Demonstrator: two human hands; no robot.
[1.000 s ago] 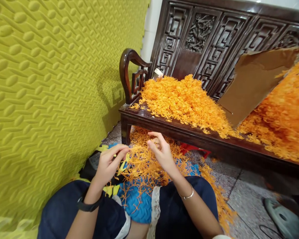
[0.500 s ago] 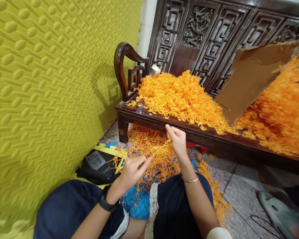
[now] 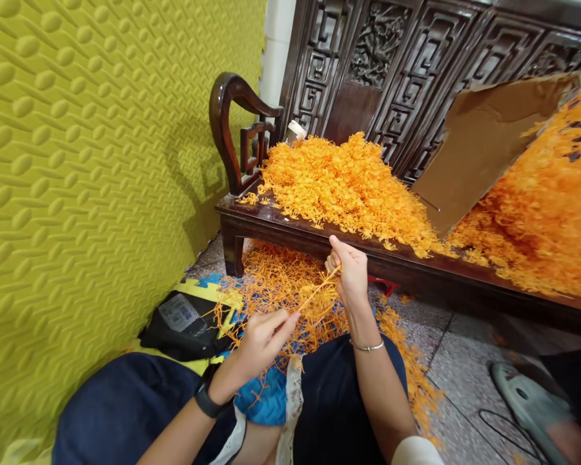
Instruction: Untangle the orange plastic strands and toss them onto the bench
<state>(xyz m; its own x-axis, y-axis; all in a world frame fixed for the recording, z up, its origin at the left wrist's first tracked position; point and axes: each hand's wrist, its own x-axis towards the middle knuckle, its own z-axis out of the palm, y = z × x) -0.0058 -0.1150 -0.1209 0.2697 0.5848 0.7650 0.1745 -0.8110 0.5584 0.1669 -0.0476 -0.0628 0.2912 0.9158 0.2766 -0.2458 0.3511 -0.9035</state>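
My left hand (image 3: pixel 264 342) is closed, pinching the lower end of a thin orange plastic strand (image 3: pixel 315 294) between thumb and fingers. Higher up and to the right, my right hand (image 3: pixel 351 274) is curled around the strand's other end, thumb pointing up. Between the two hands the strand runs straight, with small side bits near the right hand. Beneath it lies a tangled heap of orange strands (image 3: pixel 271 271) on the floor. On the dark wooden bench (image 3: pixel 290 226) in front sits a large pile of small orange flower-like pieces (image 3: pixel 343 181).
A brown cardboard sheet (image 3: pixel 484 142) leans on the bench beside a second orange pile (image 3: pixel 552 213). To the left are a yellow padded wall (image 3: pixel 101 161) and a black bag (image 3: pixel 184 323). Another person's foot in a grey-green slipper (image 3: pixel 523 394) is at lower right, near a black cable.
My hands have moved slightly apart along the strand, the right one a little to the right. The whole view has shifted slightly.
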